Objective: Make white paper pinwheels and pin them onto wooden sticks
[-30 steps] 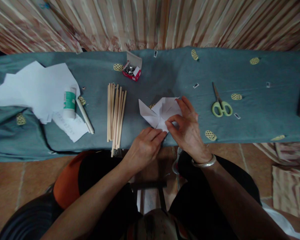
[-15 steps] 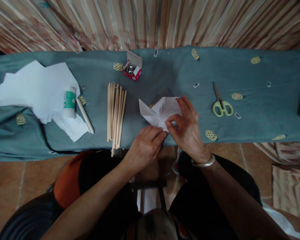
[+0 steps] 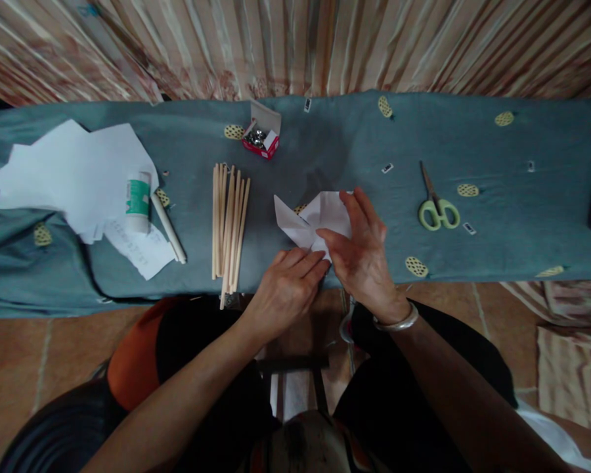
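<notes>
Left hand [image 3: 288, 286]: fingertips laid on the near edge of the folded paper [image 3: 294, 226]; thumb hidden, so whether the grip is closed cannot be told. Right hand [image 3: 362, 259]: part open, thumb on the paper's middle, fingertips apart at its far right. The paper sits at the near side of the table [image 3: 329, 154], between both hands. Shaping judged part done: folds present, left flap raised, centre apparently unfastened. Wooden sticks [image 3: 229, 226], left of the paper, remain unattached. Scissors [image 3: 437, 207] idle. Farther off, the open red box [image 3: 260, 151] contains shiny metal pieces.
</notes>
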Demonstrator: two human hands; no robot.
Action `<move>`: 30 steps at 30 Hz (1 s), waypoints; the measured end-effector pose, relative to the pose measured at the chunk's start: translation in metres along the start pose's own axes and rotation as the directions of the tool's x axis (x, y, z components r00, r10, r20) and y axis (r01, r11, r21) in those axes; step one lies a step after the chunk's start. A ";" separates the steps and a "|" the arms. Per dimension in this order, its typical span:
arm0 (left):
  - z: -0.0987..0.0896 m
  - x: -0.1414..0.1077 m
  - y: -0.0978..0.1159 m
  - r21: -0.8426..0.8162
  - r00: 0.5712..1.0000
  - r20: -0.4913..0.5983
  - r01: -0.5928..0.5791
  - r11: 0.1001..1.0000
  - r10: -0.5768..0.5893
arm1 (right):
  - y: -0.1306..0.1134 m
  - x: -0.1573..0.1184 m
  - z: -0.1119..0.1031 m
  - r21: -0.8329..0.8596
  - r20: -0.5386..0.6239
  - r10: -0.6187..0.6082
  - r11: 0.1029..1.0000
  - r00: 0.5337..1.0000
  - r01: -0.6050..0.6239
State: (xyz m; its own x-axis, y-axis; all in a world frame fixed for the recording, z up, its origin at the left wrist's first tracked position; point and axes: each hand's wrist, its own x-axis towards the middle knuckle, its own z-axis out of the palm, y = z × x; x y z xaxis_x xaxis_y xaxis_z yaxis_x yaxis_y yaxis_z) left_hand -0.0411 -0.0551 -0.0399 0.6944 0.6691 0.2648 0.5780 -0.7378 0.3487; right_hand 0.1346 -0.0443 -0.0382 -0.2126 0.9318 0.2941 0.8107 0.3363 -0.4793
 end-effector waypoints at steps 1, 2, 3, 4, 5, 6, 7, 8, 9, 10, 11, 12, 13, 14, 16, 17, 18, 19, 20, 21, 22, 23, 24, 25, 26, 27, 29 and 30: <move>0.000 0.000 0.000 -0.001 1.000 0.003 0.001 1.000 -0.001 | 0.000 0.000 0.000 -0.006 0.007 -0.003 1.000 1.000 0.003; 0.000 0.000 0.000 -0.001 1.000 0.005 0.003 1.000 -0.003 | -0.001 0.000 0.000 -0.011 0.012 -0.005 1.000 1.000 0.005; 0.000 0.001 0.000 -0.001 1.000 0.006 0.004 1.000 -0.004 | -0.001 0.000 0.001 -0.020 0.015 -0.005 1.000 1.000 0.005; -0.001 0.001 0.000 -0.002 1.000 0.009 0.005 1.000 -0.005 | -0.001 0.000 0.001 -0.031 0.014 -0.007 0.999 1.000 0.007; -0.001 0.001 0.000 -0.003 1.000 0.010 0.005 1.000 -0.005 | 0.000 0.000 0.001 -0.045 0.009 -0.012 0.999 1.000 0.012; -0.001 0.002 0.000 -0.002 1.000 0.012 0.005 1.000 -0.004 | 0.000 -0.001 0.002 -0.058 0.004 -0.021 0.998 1.000 0.021; -0.001 0.002 0.001 -0.001 1.000 0.012 0.004 1.000 -0.004 | 0.000 -0.001 0.002 -0.069 0.000 -0.033 0.997 0.999 0.033; -0.001 0.002 0.001 0.002 1.000 0.011 0.003 1.000 -0.003 | 0.000 -0.001 0.002 -0.074 0.002 -0.043 0.996 0.999 0.043; -0.001 0.002 0.001 0.004 1.000 0.011 0.004 1.000 -0.004 | 0.001 -0.002 0.003 -0.070 0.007 -0.046 0.996 0.999 0.047; -0.002 0.002 0.001 0.007 1.000 0.011 0.005 1.000 -0.005 | 0.001 -0.002 0.003 -0.057 0.018 -0.040 0.998 0.999 0.041; -0.002 0.002 0.001 0.010 1.000 0.010 0.007 1.000 -0.007 | 0.001 -0.003 0.002 -0.037 0.032 -0.026 0.999 0.999 0.028; -0.002 0.002 0.001 0.012 1.000 0.010 0.008 1.000 -0.008 | 0.000 -0.004 0.003 -0.012 0.044 -0.009 1.000 0.999 0.010; -0.002 0.002 0.001 0.013 1.000 0.009 0.009 1.000 -0.009 | 0.000 -0.005 0.003 0.015 0.051 0.009 1.000 0.999 -0.010; -0.002 0.002 0.001 0.014 1.000 0.007 0.010 1.000 -0.010 | 0.000 -0.006 0.003 0.039 0.056 0.024 0.999 0.998 -0.026; -0.002 0.002 0.002 0.014 1.000 0.004 0.012 1.000 -0.012 | 0.000 -0.008 0.005 0.066 0.048 0.033 0.997 0.998 -0.036; -0.002 0.002 0.002 0.015 1.000 0.001 0.014 1.000 -0.014 | 0.000 -0.009 0.006 0.068 0.041 0.030 0.997 0.999 -0.033; -0.002 0.002 0.002 0.017 1.000 -0.004 0.015 1.000 -0.015 | 0.001 -0.010 0.007 0.064 0.034 0.024 0.998 0.999 -0.026; -0.003 0.002 0.002 0.020 1.000 -0.010 0.014 1.000 -0.014 | 0.001 -0.011 0.009 0.057 0.028 0.017 0.998 0.999 -0.019; -0.003 0.002 0.002 0.025 1.000 -0.017 0.013 1.000 -0.012 | 0.001 -0.012 0.010 0.050 0.022 0.011 0.999 1.000 -0.012; -0.003 0.002 0.002 0.030 1.000 -0.025 0.012 0.999 -0.011 | 0.001 -0.013 0.011 0.043 0.016 0.004 0.999 1.000 -0.005; -0.003 0.003 0.002 0.036 0.999 -0.034 0.011 0.999 -0.010 | 0.001 -0.013 0.012 0.035 0.009 -0.002 0.999 1.000 0.002; -0.003 0.003 0.002 0.041 0.999 -0.041 0.010 0.999 -0.008 | 0.002 -0.014 0.013 0.029 0.005 -0.007 1.000 1.000 0.006; -0.004 0.003 0.002 0.046 0.999 -0.049 0.007 0.999 -0.005 | 0.002 -0.014 0.013 0.024 0.001 -0.008 1.000 1.000 0.008; -0.004 0.003 0.002 0.051 0.998 -0.058 0.005 0.999 -0.002 | 0.002 -0.014 0.014 0.021 -0.003 -0.007 1.000 1.000 0.007; -0.004 0.003 0.002 0.055 0.998 -0.067 0.004 0.998 0.000 | 0.003 -0.013 0.014 0.021 -0.007 -0.004 1.000 1.000 0.005; -0.004 0.003 0.002 0.059 0.997 -0.076 0.003 0.998 0.001 | 0.003 -0.013 0.014 0.023 -0.006 0.000 1.000 1.000 0.000; -0.003 0.003 0.002 0.068 0.996 -0.090 0.011 0.998 -0.005 | 0.003 -0.011 0.012 0.026 0.005 0.005 1.000 1.000 -0.005; -0.003 0.003 0.002 0.073 0.996 -0.094 0.018 0.997 -0.011 | 0.003 -0.010 0.011 0.024 0.014 0.005 1.000 1.000 -0.005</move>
State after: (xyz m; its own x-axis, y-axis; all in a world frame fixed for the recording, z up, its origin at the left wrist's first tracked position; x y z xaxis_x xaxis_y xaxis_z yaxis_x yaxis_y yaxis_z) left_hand -0.0389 -0.0541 -0.0353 0.6446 0.6828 0.3438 0.6204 -0.7300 0.2866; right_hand 0.1330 -0.0515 -0.0516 -0.2164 0.9352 0.2802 0.7986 0.3347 -0.5002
